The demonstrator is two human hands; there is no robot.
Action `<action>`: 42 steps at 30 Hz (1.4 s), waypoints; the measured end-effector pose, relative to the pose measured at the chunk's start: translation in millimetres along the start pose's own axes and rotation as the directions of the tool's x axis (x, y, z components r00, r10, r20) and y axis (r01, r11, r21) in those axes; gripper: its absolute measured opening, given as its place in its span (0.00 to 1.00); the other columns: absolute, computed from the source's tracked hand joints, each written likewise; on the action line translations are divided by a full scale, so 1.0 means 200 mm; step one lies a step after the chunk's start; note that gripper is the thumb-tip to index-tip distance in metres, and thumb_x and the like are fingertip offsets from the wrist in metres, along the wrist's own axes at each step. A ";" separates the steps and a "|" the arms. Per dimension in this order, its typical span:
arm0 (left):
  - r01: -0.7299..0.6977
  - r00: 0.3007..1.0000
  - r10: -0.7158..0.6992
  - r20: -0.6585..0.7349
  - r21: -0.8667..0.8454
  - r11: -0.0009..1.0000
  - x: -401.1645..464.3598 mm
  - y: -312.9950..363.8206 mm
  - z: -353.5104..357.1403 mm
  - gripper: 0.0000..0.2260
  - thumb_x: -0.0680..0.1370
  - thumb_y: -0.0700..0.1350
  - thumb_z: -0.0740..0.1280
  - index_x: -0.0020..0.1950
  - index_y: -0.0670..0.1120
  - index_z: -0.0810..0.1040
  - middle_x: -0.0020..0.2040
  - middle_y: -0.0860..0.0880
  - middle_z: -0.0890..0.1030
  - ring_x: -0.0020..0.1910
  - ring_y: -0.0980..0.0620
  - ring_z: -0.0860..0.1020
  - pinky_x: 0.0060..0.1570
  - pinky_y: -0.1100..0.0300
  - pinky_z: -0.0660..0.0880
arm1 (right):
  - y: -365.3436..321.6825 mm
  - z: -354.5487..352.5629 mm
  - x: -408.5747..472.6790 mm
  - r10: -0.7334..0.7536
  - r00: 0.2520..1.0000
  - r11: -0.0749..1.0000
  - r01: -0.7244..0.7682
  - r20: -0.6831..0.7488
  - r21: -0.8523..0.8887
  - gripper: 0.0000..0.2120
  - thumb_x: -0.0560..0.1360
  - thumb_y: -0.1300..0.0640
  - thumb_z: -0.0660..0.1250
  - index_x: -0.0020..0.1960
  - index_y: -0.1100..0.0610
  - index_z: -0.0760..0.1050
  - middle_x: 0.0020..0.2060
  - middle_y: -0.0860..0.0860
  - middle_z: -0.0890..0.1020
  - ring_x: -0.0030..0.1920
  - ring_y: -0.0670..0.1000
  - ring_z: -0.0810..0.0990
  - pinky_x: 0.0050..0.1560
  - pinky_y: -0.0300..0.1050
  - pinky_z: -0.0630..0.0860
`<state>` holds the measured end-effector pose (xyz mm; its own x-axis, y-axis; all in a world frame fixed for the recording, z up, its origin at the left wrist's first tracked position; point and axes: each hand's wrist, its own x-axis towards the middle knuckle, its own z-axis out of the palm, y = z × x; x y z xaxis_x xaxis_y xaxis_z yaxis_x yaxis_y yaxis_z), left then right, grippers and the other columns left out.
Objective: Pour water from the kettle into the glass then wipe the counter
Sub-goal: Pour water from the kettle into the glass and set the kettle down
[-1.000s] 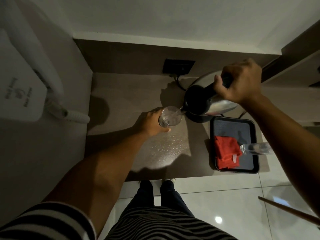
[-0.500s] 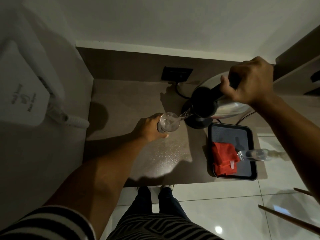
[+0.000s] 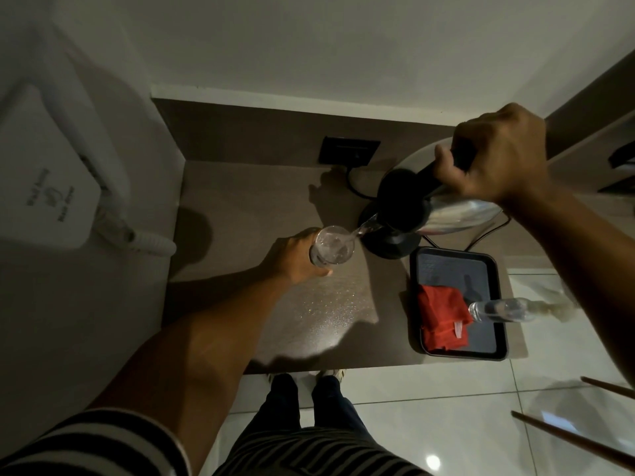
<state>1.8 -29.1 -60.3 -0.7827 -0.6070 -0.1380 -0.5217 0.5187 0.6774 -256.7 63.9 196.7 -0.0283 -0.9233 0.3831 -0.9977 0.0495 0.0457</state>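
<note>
Steel glints on the tilted kettle [image 3: 457, 211] as a thin stream of water runs from its spout into the glass [image 3: 332, 248], the pour evidently under way. The right hand [image 3: 498, 163] is wrapped tight round the kettle's black handle, holding the vessel in the air above its black base [image 3: 395, 243]. The left hand [image 3: 292, 259] curls round the far side of the glass from the kettle, steadying it just beside the base; whether the glass rests on the brown worktop [image 3: 261, 201] or is lifted off it cannot be told. Water already shows inside the glass, though its level is hard to read. On the near side of the base sits a dark tray [image 3: 446, 266] carrying a folded red cloth [image 3: 441, 321] and a clear plastic bottle [image 3: 498, 310] lying across its outer edge. By this evidence the first half of the job is mid-course; setting the kettle down and wiping the worktop, likely with that untouched cloth, remain.
</note>
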 end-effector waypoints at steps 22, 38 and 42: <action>0.048 0.998 -0.048 0.030 -0.017 0.999 -0.01 0.03 -0.02 0.41 0.60 0.63 0.79 0.69 0.55 0.70 0.60 0.53 0.83 0.55 0.51 0.82 0.55 0.52 0.80 | -0.02 0.03 0.01 -0.015 1.000 0.999 0.016 0.024 -0.032 0.26 0.76 0.40 0.52 0.27 0.55 0.67 0.19 0.53 0.67 0.21 0.51 0.65 0.35 0.42 0.60; 0.054 0.998 -0.054 0.019 -0.005 0.999 -0.02 0.04 -0.03 0.42 0.61 0.62 0.80 0.71 0.54 0.69 0.62 0.51 0.82 0.58 0.49 0.81 0.57 0.50 0.78 | 0.17 0.41 -0.32 0.660 0.719 0.348 -0.551 0.218 0.759 0.19 0.79 0.61 0.56 0.29 0.53 0.67 0.25 0.42 0.74 0.24 0.38 0.72 0.26 0.28 0.69; 0.041 0.999 -0.041 -0.004 -0.002 0.999 -0.02 0.04 -0.02 0.42 0.61 0.61 0.80 0.71 0.54 0.69 0.61 0.52 0.82 0.57 0.50 0.81 0.56 0.53 0.79 | 0.20 0.51 -0.33 0.698 0.681 0.245 -0.518 0.222 0.819 0.16 0.74 0.58 0.56 0.28 0.54 0.64 0.20 0.40 0.69 0.23 0.40 0.64 0.25 0.35 0.61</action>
<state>1.4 -25.3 -52.3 -0.7590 -0.6304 -0.1626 -0.5527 0.4919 0.6727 -300.3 88.4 78.1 -0.7288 -0.6791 0.0879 -0.2802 0.1787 -0.9432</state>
